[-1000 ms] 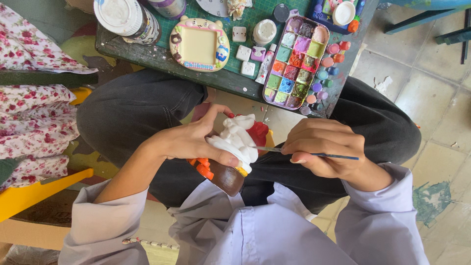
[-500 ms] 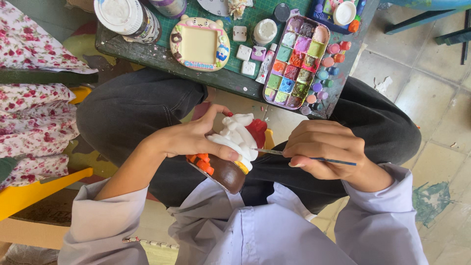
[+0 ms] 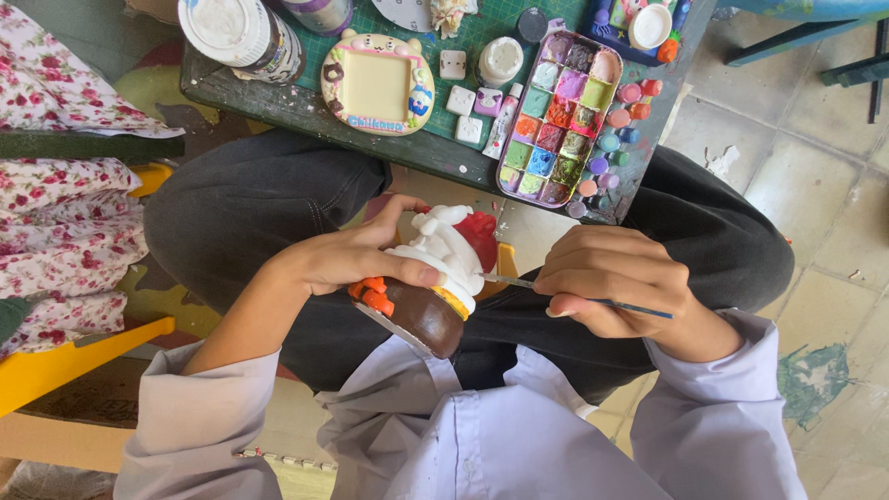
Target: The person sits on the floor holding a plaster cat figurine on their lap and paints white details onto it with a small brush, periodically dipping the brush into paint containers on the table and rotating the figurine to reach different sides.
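While my left hand (image 3: 356, 259) stays wrapped around the plaster figurine (image 3: 435, 278) at the centre of the frame, grip closed on its white top and brown base above my lap, I see it has turned a little since a second ago, bringing the red patch more toward the brush. My right hand (image 3: 611, 282), grip pinched shut on the thin paintbrush (image 3: 593, 298), has brought the tip onto the figurine's edge, so I judge a painting stroke under way. The paint palette (image 3: 560, 120) sits on the table (image 3: 435, 153) at upper centre, beside a yellow frame (image 3: 377, 81).
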Demonstrator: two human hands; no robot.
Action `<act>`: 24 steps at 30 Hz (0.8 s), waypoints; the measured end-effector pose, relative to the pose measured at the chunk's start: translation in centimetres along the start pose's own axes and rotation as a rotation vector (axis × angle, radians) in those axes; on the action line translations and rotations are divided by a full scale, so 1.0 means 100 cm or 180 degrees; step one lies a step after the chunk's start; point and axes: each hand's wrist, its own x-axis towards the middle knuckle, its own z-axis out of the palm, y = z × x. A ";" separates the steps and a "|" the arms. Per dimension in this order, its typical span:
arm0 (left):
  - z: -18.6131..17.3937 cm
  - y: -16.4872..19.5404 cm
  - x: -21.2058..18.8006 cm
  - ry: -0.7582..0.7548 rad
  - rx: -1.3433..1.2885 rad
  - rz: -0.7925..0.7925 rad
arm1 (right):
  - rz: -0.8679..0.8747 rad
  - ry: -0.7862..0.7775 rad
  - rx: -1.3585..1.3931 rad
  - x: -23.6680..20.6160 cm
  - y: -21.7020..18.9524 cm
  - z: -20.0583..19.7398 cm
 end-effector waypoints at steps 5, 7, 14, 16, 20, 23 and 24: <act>-0.003 -0.005 -0.001 0.0019 -0.0107 0.0094 | 0.0074 -0.0140 0.0084 0.000 0.000 0.001; -0.004 -0.008 0.000 -0.0011 -0.0245 0.0125 | -0.0027 0.0015 -0.0007 -0.001 0.001 0.000; -0.010 -0.025 0.010 0.0019 -0.0419 0.0273 | 0.0514 0.0535 -0.0030 -0.009 0.001 -0.007; -0.010 -0.029 0.016 -0.0111 -0.0674 0.0158 | 0.0848 0.1422 -0.0135 -0.010 0.007 -0.009; -0.007 -0.035 0.026 -0.0263 -0.0886 0.0106 | 0.1262 0.1347 -0.1288 0.001 0.046 -0.019; -0.005 -0.036 0.033 -0.0190 -0.0809 -0.0047 | 0.1135 0.1005 -0.2005 0.012 0.075 -0.017; -0.004 -0.037 0.035 -0.0200 -0.0790 0.0001 | 0.1125 0.0921 -0.2025 0.015 0.083 -0.015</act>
